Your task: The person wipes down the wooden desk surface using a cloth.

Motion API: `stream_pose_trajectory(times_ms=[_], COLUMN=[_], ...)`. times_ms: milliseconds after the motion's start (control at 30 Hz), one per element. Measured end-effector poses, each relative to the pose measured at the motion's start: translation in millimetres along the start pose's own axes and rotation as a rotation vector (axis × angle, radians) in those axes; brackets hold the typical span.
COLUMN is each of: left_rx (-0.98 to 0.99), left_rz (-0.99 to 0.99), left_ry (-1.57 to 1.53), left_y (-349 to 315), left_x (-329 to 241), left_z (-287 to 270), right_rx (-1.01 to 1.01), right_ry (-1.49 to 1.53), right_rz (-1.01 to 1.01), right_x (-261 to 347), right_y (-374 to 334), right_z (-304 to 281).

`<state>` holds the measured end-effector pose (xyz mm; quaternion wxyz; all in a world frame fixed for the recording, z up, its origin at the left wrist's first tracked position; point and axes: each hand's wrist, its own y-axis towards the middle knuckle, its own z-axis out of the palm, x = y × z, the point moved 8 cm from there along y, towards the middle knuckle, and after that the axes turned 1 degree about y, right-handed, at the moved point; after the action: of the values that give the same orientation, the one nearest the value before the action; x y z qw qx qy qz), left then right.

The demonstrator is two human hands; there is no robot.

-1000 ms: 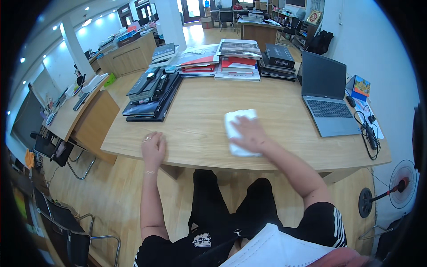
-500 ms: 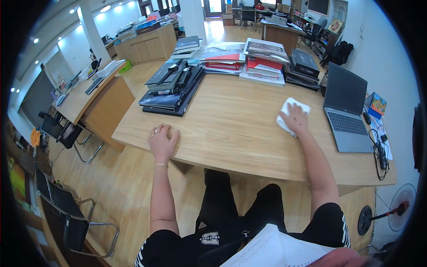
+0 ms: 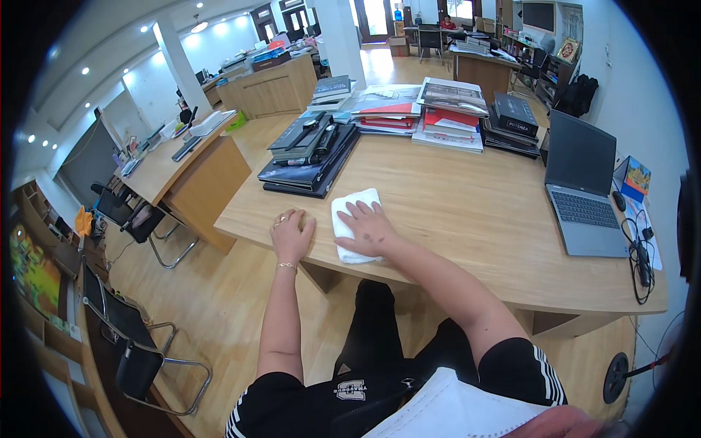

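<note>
My right hand (image 3: 369, 232) lies with spread fingers on a folded white cloth (image 3: 355, 198), pressing it onto the wooden desk (image 3: 438, 212) near its front edge. The cloth sticks out beyond the fingertips and on the left side of the palm. Just left of it, my left hand (image 3: 293, 235) rests on the desk's front left part, fingers slightly bent and apart, holding nothing. A ring and a bracelet show on that hand and wrist. Beyond my hands stands a stack of dark books and folders (image 3: 312, 157) with a black strap-like item and a dark cylindrical item on top.
Stacks of magazines and red folders (image 3: 387, 109) line the far edge, with a dark box (image 3: 515, 113) on folders beside them. An open laptop (image 3: 584, 212), a mouse (image 3: 619, 200) and tangled cables (image 3: 642, 263) occupy the right end. A fan (image 3: 617, 376) stands below right.
My right hand has slid the white cloth leftward across the desk, from near the laptop to beside my left hand. The view has shifted a little; my left hand stays on the desk.
</note>
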<state>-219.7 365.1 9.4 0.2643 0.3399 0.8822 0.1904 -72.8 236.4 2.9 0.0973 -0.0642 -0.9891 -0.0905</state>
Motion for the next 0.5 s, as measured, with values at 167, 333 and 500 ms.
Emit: stream_pose_trajectory(times_ms=[167, 333, 500], left_rx=[-0.005, -0.011, -0.011], left_rz=[0.000, -0.001, -0.005], left_ry=[0.018, 0.031, 0.049], left_y=[-0.3, -0.2, -0.6], left_x=[-1.1, -1.6, -6.7], left_z=[-1.4, -3.0, -5.7], right_rx=[-0.032, -0.092, -0.148], right_ry=[-0.045, -0.206, -0.286], right_rz=[0.127, 0.437, 0.803], right_x=[-74.5, -215.6, -335.6], right_y=[-29.1, -93.7, -186.8], right_z=[-23.6, -63.2, -92.0])
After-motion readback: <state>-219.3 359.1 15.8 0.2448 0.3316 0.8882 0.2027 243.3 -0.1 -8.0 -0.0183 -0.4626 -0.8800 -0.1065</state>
